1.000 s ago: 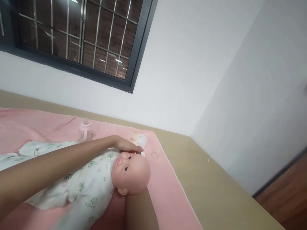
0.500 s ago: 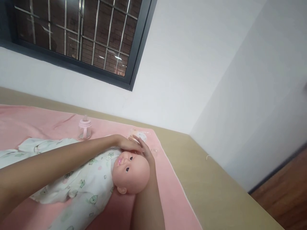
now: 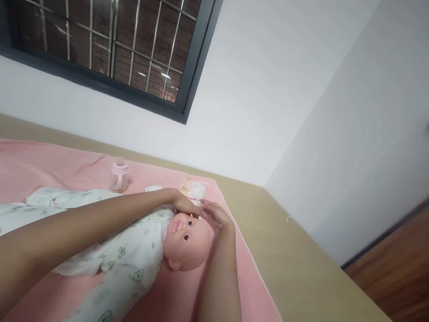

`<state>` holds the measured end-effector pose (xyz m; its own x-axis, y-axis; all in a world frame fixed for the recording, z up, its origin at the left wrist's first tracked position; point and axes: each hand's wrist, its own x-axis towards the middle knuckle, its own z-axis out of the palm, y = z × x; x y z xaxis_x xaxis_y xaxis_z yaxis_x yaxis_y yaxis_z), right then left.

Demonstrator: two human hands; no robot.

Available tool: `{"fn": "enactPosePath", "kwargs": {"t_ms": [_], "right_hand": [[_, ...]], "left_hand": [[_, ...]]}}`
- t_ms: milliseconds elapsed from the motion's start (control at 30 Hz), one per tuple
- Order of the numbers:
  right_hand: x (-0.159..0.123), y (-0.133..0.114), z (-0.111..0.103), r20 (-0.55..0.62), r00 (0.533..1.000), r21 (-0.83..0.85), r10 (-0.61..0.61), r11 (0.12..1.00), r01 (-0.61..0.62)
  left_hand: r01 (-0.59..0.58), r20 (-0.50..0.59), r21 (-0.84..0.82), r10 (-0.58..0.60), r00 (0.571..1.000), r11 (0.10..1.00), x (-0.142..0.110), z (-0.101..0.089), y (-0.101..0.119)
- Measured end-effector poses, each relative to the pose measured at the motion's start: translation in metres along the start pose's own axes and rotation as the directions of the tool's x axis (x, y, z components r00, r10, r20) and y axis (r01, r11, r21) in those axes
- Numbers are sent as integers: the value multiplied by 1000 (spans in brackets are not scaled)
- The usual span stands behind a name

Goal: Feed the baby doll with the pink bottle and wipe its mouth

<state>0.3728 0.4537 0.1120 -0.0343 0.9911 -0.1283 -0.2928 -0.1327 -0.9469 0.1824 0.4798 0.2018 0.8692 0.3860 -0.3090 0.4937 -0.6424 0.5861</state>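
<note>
A baby doll (image 3: 187, 241) in a white printed suit lies on its back on a pink blanket (image 3: 241, 286), head to the right. My left hand (image 3: 182, 203) reaches across its chest and rests flat by the far side of its face, fingers together. My right hand (image 3: 216, 214) comes up from below and touches the top of the doll's head, fingers stretched out and slightly curled. Neither hand holds anything that I can see.
A pink baby bottle (image 3: 119, 176) stands on the blanket behind the doll. A small white packet (image 3: 192, 188) lies near the blanket's far right corner. The tan surface (image 3: 301, 268) meets white walls; a barred window (image 3: 110, 49) is above.
My right hand has come up from under the doll's head and now lies against its crown. The left hand has stayed by the face. The view shifted slightly.
</note>
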Motion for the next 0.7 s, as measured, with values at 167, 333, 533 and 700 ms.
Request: {"fn": "enactPosePath", "kwargs": {"t_ms": [167, 333, 533, 700], "right_hand": [[6, 8, 0, 10, 997, -53, 77, 996, -76], [6, 11, 1, -69, 993, -62, 99, 993, -104], [6, 9, 1, -151, 981, -66, 126, 988, -137], [6, 10, 2, -176, 978, -54, 110, 991, -121]], "left_hand": [[-9, -49, 130, 15, 999, 991, -19, -17, 8], [66, -371, 244, 30, 928, 968, -62, -18, 20], [102, -588, 124, -9, 809, 987, -102, -3, 18], [157, -649, 44, -91, 755, 987, -110, 1, 5]]}}
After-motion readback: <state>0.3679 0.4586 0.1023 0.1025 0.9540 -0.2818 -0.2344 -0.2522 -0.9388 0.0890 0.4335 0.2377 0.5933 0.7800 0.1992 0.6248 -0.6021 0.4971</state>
